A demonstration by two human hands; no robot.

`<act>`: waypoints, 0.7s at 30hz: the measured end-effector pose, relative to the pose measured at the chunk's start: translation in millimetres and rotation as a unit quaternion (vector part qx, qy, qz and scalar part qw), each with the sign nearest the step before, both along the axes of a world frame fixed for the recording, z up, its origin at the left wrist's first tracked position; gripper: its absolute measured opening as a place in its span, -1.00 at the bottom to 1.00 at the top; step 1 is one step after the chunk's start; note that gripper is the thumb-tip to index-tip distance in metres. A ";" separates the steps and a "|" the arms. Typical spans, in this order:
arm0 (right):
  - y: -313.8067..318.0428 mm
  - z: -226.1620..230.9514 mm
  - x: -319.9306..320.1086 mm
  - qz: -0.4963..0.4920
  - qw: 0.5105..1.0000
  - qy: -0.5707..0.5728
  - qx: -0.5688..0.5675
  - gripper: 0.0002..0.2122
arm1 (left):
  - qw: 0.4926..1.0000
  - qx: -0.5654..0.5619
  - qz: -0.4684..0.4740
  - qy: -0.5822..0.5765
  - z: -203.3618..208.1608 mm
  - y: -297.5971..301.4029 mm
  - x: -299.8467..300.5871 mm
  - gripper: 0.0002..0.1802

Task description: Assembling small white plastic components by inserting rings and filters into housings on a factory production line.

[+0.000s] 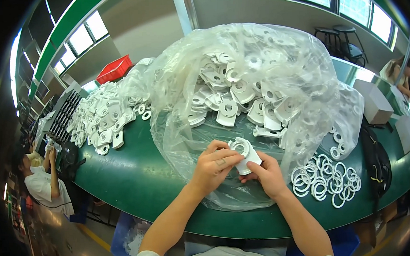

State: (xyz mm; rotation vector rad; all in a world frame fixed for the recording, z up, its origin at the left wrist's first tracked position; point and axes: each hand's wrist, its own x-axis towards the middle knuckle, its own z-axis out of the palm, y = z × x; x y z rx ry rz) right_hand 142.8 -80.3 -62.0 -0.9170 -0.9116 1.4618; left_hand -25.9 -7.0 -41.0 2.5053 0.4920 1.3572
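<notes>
- One white part (250, 160) sits between left hand (213, 165) and right hand (267, 172) — both gripping it — above the green table (128, 172).
- One clear bag (169, 125) behind holds many similar parts (226, 119), overlapping beyond counting.
- One pile of white rings (327, 182) lies right.

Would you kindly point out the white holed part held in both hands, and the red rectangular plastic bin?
White holed part (247, 157): head view, flat face below its hole.
Red rectangular plastic bin (115, 71): head view, near side wall.

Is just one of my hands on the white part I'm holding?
No, the left hand and right hand both touch the white part.
</notes>
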 end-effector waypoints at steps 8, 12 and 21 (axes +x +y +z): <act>0.5 0.1 -1.0 -0.001 1.000 -0.010 0.003 -0.72 | 0.999 0.018 0.010 0.030 2.9 -2.4 -1.4 -0.61; 0.8 0.1 -1.3 0.000 1.000 -0.010 0.001 -0.73 | 0.998 0.035 0.011 0.048 2.9 -2.7 -0.6 -0.58; 0.6 -7.3 -1.5 -0.052 0.998 0.025 0.019 -0.75 | 0.992 0.042 0.060 0.100 -5.5 -14.4 8.6 -0.49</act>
